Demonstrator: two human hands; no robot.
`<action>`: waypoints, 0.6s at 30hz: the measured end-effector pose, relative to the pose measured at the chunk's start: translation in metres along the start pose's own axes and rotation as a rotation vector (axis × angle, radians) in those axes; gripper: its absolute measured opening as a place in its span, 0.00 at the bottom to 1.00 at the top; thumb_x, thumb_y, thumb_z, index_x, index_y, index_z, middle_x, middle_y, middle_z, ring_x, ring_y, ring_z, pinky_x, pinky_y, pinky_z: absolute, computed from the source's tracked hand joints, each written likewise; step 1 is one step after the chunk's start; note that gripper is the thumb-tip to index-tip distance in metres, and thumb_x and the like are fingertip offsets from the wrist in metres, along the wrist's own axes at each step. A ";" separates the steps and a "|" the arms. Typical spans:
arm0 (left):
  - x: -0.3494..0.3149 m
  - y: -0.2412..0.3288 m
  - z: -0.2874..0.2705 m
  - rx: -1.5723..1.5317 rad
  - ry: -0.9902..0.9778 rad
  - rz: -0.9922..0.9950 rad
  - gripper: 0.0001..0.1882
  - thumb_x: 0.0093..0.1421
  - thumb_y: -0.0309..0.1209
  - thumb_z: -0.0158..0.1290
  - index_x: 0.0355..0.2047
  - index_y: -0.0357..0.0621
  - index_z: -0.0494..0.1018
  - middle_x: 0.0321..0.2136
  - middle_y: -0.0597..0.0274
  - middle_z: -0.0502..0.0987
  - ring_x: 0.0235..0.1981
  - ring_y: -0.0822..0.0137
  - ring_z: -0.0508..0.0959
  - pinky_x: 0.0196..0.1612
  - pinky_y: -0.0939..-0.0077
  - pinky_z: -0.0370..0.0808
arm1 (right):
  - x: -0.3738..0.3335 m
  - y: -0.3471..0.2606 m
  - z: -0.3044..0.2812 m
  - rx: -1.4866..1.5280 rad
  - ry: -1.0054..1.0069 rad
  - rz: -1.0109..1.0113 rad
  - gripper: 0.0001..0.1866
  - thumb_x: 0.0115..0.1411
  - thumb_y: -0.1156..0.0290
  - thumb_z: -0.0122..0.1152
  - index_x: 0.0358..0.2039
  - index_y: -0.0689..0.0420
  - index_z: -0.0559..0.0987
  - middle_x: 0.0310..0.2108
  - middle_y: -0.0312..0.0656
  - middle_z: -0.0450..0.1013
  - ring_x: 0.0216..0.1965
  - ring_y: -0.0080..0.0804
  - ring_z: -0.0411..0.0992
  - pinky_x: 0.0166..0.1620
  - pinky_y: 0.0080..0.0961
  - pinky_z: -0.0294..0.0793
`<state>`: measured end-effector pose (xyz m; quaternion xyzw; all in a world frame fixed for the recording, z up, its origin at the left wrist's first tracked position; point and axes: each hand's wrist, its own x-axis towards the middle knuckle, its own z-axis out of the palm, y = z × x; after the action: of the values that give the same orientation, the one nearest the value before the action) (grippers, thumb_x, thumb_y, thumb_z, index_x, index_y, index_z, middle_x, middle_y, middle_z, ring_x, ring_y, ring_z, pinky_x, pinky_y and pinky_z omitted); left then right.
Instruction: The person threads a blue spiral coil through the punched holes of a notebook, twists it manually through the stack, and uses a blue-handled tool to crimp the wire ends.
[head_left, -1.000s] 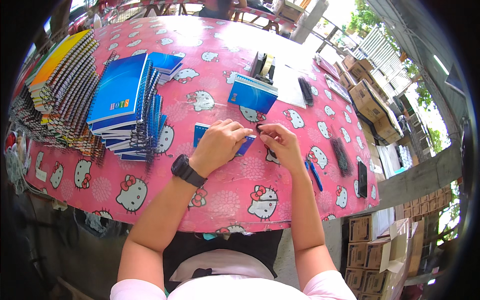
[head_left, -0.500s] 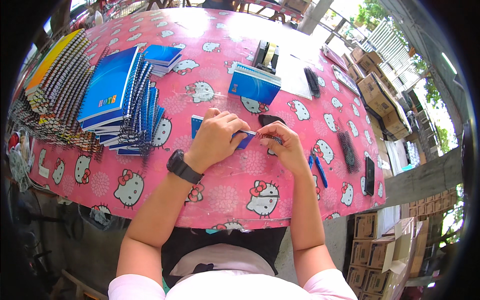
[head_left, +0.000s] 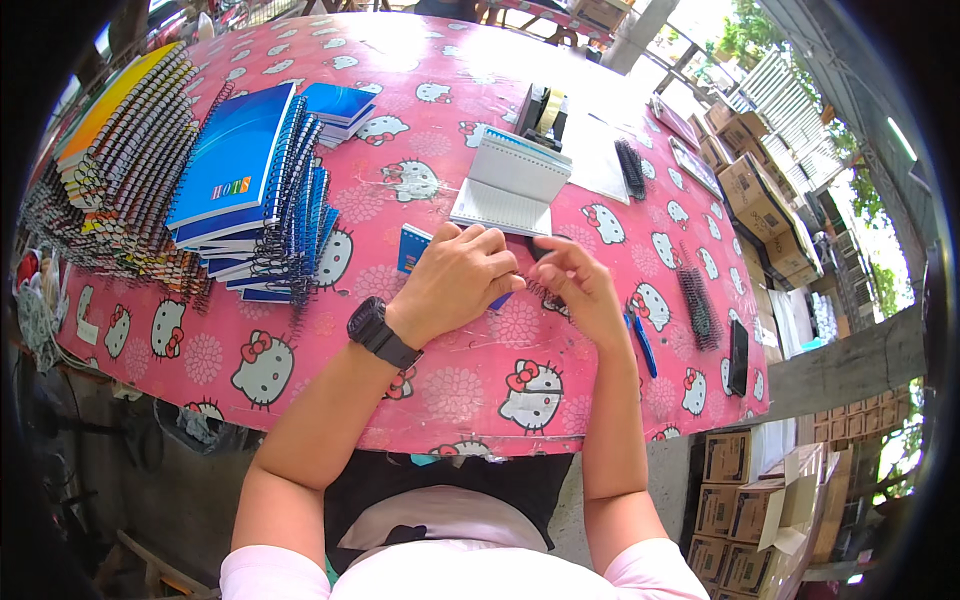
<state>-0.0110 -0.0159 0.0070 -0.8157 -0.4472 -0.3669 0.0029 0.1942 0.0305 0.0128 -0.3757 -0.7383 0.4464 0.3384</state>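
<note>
A small blue notebook [head_left: 411,249] lies on the near middle of the pink tabletop [head_left: 330,400], mostly under the left hand [head_left: 462,275]. That hand has a firm grip on it, with its fingers bent over the notebook. The right hand [head_left: 580,290] is just beside the notebook's right end. Its thumb and fingers are bent close together near a thin dark coil [head_left: 541,293], but it is too blurry to tell if its grip has the coil. The small blue notebook looks only partly done, and I cannot see how much coil is in it. On the left, the big blue notebooks [head_left: 232,160] and the orange notebooks [head_left: 120,110] have coils down their edges, so they look finished. Just past the hands, an open notepad [head_left: 505,190] shows white pages and no coil that I can see, so it seems left to do. On the right, a far bunch of coils [head_left: 630,170] and a near bunch of coils [head_left: 697,310] look unused. A blue tool [head_left: 643,343] lies near the right wrist.
</note>
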 end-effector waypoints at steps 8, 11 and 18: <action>0.001 -0.002 -0.004 -0.095 -0.027 -0.007 0.08 0.56 0.38 0.53 0.30 0.49 0.73 0.28 0.68 0.72 0.34 0.66 0.72 0.40 0.69 0.62 | 0.019 0.016 -0.046 -0.646 -0.276 0.123 0.41 0.35 0.64 0.71 0.55 0.48 0.67 0.61 0.47 0.53 0.63 0.43 0.50 0.63 0.36 0.51; -0.002 -0.007 -0.002 -0.046 -0.024 0.027 0.08 0.56 0.38 0.52 0.30 0.49 0.73 0.28 0.67 0.72 0.34 0.66 0.72 0.40 0.68 0.62 | 0.026 0.018 -0.053 -0.759 -0.377 0.220 0.45 0.31 0.63 0.73 0.55 0.47 0.67 0.61 0.45 0.53 0.64 0.46 0.47 0.63 0.40 0.52; -0.001 -0.009 -0.002 -0.073 -0.010 0.007 0.12 0.52 0.43 0.56 0.27 0.48 0.75 0.26 0.67 0.74 0.35 0.65 0.73 0.45 0.65 0.61 | 0.020 0.033 -0.036 -0.635 -0.196 -0.082 0.39 0.33 0.59 0.75 0.50 0.49 0.72 0.54 0.45 0.63 0.57 0.44 0.59 0.58 0.39 0.60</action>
<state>-0.0195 -0.0118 0.0050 -0.8187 -0.4308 -0.3788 -0.0277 0.2230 0.0733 -0.0004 -0.3876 -0.8841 0.2141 0.1495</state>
